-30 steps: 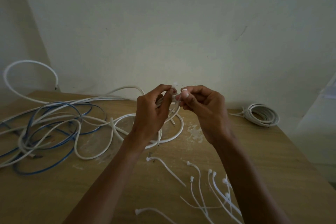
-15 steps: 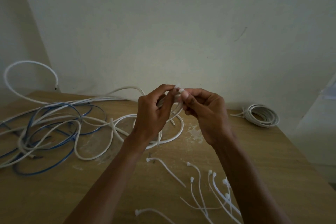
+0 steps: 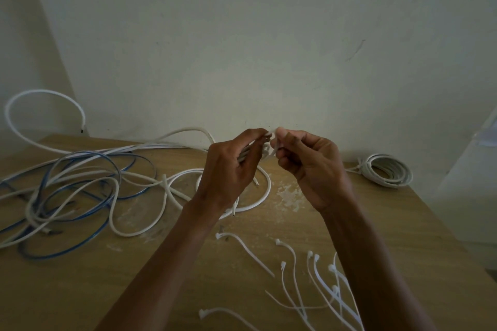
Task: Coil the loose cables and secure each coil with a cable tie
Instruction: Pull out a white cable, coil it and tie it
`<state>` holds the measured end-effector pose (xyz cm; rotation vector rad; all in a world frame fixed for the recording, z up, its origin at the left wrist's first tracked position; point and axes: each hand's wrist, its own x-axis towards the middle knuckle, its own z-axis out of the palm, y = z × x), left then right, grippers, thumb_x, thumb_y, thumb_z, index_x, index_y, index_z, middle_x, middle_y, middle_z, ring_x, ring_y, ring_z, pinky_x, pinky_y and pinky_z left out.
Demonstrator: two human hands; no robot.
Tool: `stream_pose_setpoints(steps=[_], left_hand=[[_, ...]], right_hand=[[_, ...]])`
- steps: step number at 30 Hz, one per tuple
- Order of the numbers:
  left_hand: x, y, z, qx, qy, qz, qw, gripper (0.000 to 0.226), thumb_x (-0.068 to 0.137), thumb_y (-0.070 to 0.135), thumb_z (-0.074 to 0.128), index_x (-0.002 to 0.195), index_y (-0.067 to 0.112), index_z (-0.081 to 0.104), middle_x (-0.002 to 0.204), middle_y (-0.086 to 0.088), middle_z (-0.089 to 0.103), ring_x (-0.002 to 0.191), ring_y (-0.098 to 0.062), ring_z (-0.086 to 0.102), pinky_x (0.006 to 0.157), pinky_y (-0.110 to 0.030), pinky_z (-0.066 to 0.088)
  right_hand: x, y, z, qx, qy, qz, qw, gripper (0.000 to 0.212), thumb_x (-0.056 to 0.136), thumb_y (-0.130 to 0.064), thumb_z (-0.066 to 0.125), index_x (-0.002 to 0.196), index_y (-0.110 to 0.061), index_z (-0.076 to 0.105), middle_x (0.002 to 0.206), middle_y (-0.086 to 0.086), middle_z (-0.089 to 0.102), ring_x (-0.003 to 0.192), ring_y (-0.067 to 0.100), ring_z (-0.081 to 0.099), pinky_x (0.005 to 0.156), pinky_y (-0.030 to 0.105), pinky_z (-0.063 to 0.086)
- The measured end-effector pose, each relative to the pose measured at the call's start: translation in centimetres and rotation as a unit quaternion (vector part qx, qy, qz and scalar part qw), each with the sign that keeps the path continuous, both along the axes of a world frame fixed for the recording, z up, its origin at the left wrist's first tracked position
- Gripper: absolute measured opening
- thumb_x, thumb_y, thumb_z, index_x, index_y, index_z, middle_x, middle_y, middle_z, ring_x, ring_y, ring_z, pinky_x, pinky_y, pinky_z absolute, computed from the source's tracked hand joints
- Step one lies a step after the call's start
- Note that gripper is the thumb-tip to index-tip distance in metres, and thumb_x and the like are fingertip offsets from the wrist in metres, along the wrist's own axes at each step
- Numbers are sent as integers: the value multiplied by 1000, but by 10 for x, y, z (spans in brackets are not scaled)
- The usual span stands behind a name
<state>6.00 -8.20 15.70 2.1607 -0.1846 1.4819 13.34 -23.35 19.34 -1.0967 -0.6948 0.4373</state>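
Raised above the wooden table [image 3: 403, 236], my left hand [image 3: 228, 169] grips a white cable coil [image 3: 265, 191] whose loops hang down behind the hand to the table. My right hand [image 3: 312, 166] pinches a white cable tie [image 3: 273, 146] at the top of that coil, fingertips of both hands touching there. Whether the tie is closed is hidden by the fingers. A tangle of loose white and blue cables [image 3: 70, 191] lies at the left. One tied white coil [image 3: 387, 172] rests at the back right.
Several loose white cable ties [image 3: 317, 282] are scattered on the table near its front, below my right forearm. A white cable loop [image 3: 40, 97] arches up against the wall at the far left. The wall stands just behind the table; the table's right edge falls off near the tied coil.
My hands have stayed together at the coil's top with only small finger movements on the cable tie. The cables on the table have not moved.
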Motion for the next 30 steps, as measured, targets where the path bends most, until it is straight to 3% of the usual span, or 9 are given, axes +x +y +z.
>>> stream_pose_setpoints(steps=[5, 10, 12, 14, 16, 19, 23, 27, 30], left_hand=[[-3, 2, 2, 62, 5, 43, 997, 26, 106, 19, 53, 121, 6, 69, 93, -4, 77, 79, -15, 74, 63, -33, 59], [-5, 3, 1, 107, 11, 80, 991, 22, 104, 17, 58, 118, 6, 70, 87, -4, 76, 70, -15, 71, 57, -31, 56], [-4, 3, 1, 90, 15, 72, 993, 21, 104, 17, 58, 117, 6, 70, 82, -3, 74, 66, -15, 69, 54, -33, 54], [-4, 4, 2, 68, 19, 60, 996, 19, 104, 16, 58, 115, 7, 70, 80, -2, 74, 64, -12, 67, 54, -29, 53], [-5, 6, 4, 49, 20, 42, 998, 18, 103, 15, 59, 113, 7, 71, 81, 0, 74, 64, -7, 66, 56, -17, 50], [-5, 7, 5, 33, 42, -4, 999, 20, 103, 17, 58, 114, 7, 71, 81, 7, 71, 64, 1, 63, 60, -7, 42], [-2, 5, 1, -16, 75, -56, 995, 20, 103, 17, 58, 112, 7, 73, 79, 3, 74, 65, 0, 67, 60, -11, 44], [-1, -1, 3, -109, 120, -115, 980, 22, 103, 20, 57, 111, 7, 73, 87, 3, 77, 78, -9, 74, 67, -26, 57], [-2, -4, 3, -169, 170, -140, 961, 23, 107, 18, 50, 108, 10, 71, 67, 15, 68, 54, -1, 61, 53, -17, 44]], right_hand=[[1, -1, 3, -32, 28, 24, 999, 18, 86, -21, 70, 86, -3, 70, 79, 6, 69, 66, 11, 58, 61, 20, 53], [1, -2, 3, -44, 37, 36, 998, 19, 83, -21, 72, 93, -5, 70, 80, 6, 69, 68, 13, 60, 62, 21, 54], [-1, -1, 0, -29, 11, 15, 999, 24, 84, -19, 72, 101, -3, 69, 82, 10, 71, 70, 17, 63, 65, 24, 56], [-5, 3, -4, -31, -82, -54, 995, 19, 89, -15, 71, 104, -3, 69, 85, 11, 74, 73, 20, 68, 67, 28, 57], [-6, 8, -8, -36, -204, -130, 970, 12, 91, -13, 71, 102, -8, 71, 87, 5, 74, 79, 18, 71, 64, 28, 58], [-3, 11, -10, -53, -273, -179, 944, 7, 91, -17, 73, 97, -14, 75, 89, -2, 75, 86, 17, 72, 64, 31, 59], [2, 10, -13, -84, -378, -253, 887, 4, 93, -20, 72, 95, -21, 75, 91, -11, 71, 84, 8, 67, 64, 18, 50], [2, 14, -16, -91, -463, -310, 825, 5, 92, -11, 71, 94, -15, 73, 95, -5, 67, 83, 7, 61, 71, 7, 41], [6, 16, -20, -95, -497, -347, 789, 4, 92, -9, 71, 91, -13, 72, 94, -3, 66, 85, 13, 58, 75, 14, 41]])
